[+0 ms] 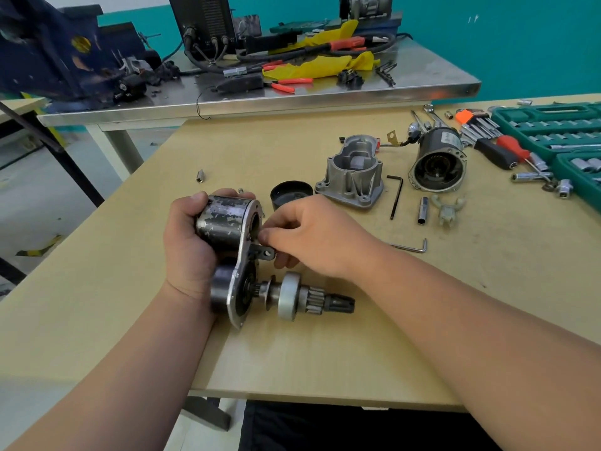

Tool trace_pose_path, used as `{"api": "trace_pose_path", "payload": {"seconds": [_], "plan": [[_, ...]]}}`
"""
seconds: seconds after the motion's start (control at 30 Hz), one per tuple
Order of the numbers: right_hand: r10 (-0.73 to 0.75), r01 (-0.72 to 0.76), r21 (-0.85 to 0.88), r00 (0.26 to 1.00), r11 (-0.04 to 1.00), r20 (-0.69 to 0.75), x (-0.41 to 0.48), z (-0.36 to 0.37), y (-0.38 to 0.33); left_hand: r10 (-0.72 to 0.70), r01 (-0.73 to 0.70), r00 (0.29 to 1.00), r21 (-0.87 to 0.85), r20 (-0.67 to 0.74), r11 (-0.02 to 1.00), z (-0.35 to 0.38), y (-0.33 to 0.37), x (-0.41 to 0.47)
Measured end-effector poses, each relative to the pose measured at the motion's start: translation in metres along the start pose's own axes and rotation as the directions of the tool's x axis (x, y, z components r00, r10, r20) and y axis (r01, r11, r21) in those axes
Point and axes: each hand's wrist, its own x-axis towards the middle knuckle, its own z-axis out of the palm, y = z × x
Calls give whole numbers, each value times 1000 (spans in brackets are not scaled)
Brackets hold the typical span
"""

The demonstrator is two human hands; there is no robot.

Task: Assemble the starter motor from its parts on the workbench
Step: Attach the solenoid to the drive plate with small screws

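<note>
My left hand (187, 242) grips the worn black solenoid cylinder (221, 222) of the starter sub-assembly, which rests on the wooden workbench (292, 353). Its grey mounting plate (239, 281) stands on edge, and the pinion drive shaft (302, 299) sticks out to the right. My right hand (312, 234) has its curled fingertips at the plate's opening, by a small black lug (265, 252); what they pinch is hidden. Behind lie a black cap (291, 193), the grey aluminium nose housing (354, 175), the motor body (437, 164) and a pale shift fork (448, 211).
Two hex keys (396, 196) (413, 248) and a socket (423, 210) lie to the right of my hands. Green socket-set cases (549, 128) and screwdrivers (507, 149) fill the right edge. A small bit (200, 175) lies at the left. A cluttered steel table (325, 96) stands behind.
</note>
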Motion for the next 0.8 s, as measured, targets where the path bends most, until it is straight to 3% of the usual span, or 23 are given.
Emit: {"api": "trace_pose_path", "payload": {"seconds": [0.1,0.33,0.5,0.6,0.8], "plan": [[38,-43,68,997,997,70,3,-9,0,54,-54,998,54,15,997,5,-2,-2],[29,-27,-45,998,999,47,1,-9,1,207,-218,974,127,93,968,6,-5,-6],[53,-52,-72,998,996,17,0,-3,2,215,-230,970,140,115,963,7,-5,-6],[42,-42,1,998,999,-48,-2,-6,1,217,-231,969,137,116,963,8,-6,-7],[60,-63,42,995,997,75,-1,-10,2,214,-227,972,152,97,962,10,-5,-9]]}}
